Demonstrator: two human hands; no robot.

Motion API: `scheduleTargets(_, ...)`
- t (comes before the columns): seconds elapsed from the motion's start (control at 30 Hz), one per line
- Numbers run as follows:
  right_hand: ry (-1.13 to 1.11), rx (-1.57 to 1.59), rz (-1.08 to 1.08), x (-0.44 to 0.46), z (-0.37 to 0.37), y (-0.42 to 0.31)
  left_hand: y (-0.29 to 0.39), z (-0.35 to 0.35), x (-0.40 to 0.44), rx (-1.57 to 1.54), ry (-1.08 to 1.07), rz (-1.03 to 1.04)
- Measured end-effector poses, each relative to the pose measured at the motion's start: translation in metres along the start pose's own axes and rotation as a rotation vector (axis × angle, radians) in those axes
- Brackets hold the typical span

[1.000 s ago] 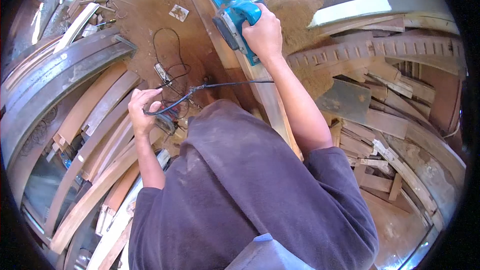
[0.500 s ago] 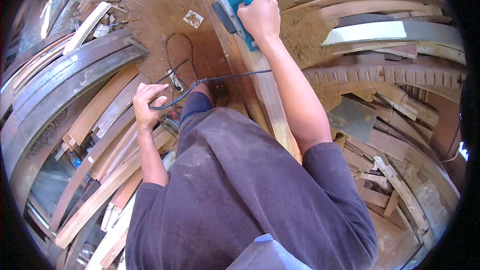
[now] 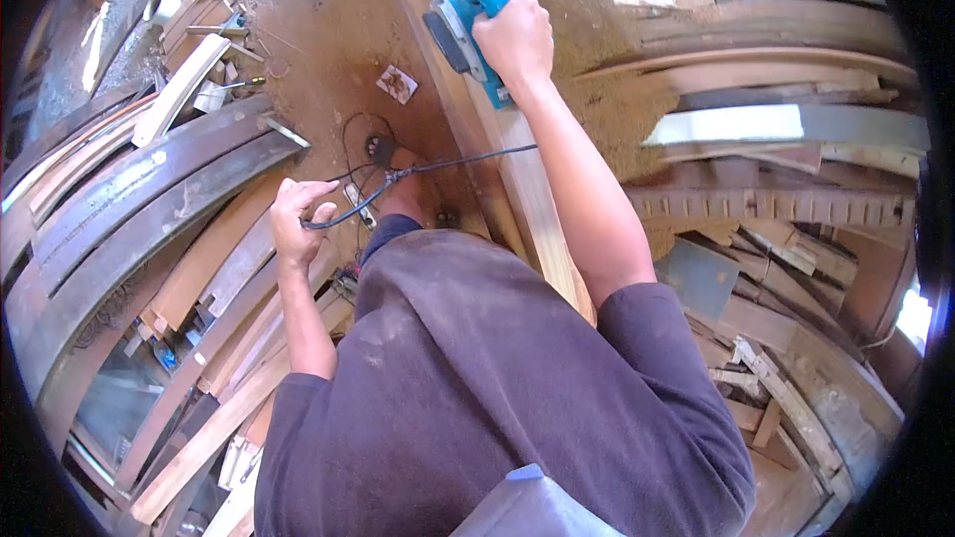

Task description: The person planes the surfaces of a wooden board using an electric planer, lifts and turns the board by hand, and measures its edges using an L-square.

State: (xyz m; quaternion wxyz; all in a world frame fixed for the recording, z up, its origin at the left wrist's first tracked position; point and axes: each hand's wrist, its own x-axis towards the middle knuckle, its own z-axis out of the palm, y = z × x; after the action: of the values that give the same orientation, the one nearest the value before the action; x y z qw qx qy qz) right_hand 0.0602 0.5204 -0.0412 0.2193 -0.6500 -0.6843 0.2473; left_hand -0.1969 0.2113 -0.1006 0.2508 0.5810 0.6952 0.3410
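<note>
A teal electric hand planer [image 3: 466, 28] with a black front knob rests on a long pale wooden beam [image 3: 532, 194]. Wrapped around the planer's handle is my right hand [image 3: 515, 38], closed. Off to the left, my left hand [image 3: 298, 217] is closed with thumb and fingers curled around the planer's black power cord [image 3: 438, 164]. The cord runs taut from that hand across the beam and passes under my right forearm. A white power strip [image 3: 359, 205] lies on the ground just right of my left hand.
Stacked dark boards [image 3: 164, 194] and loose timber [image 3: 214, 438] fill the left side. On the right are more planks [image 3: 766, 80], a notched board [image 3: 766, 206] and wood scraps. My sandaled foot [image 3: 380, 147] stands on the dusty floor beside a small paper [image 3: 397, 85].
My foot has come forward into view beneath the cord. The surroundings have shifted slightly in view as I move along. Both hands keep their holds.
</note>
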Motion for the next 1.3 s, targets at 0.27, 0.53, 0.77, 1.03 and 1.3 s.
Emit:
scheduleTargets(0.27, 0.008, -0.042, 0.035, 0.086, 0.036, -0.040, -0.040, -0.036, 0.090, -0.025, -0.030, -0.064)
scheduleTargets(0.53, -0.002, -0.071, 0.040, 0.154, 0.058, -0.076, -0.072, -0.075, 0.175, -0.072, -0.052, -0.048)
scheduleTargets(0.77, 0.023, -0.047, 0.036, 0.212, 0.082, -0.096, -0.083, -0.101, 0.211, -0.055, -0.032, -0.040)
scheduleTargets(1.03, 0.014, -0.068, 0.047, 0.284, 0.107, -0.133, -0.100, -0.106, 0.260, -0.056, -0.011, -0.078)
scheduleTargets(1.3, -0.003, -0.049, 0.024, 0.350, 0.132, -0.167, -0.130, -0.110, 0.333, -0.097, -0.056, -0.120)
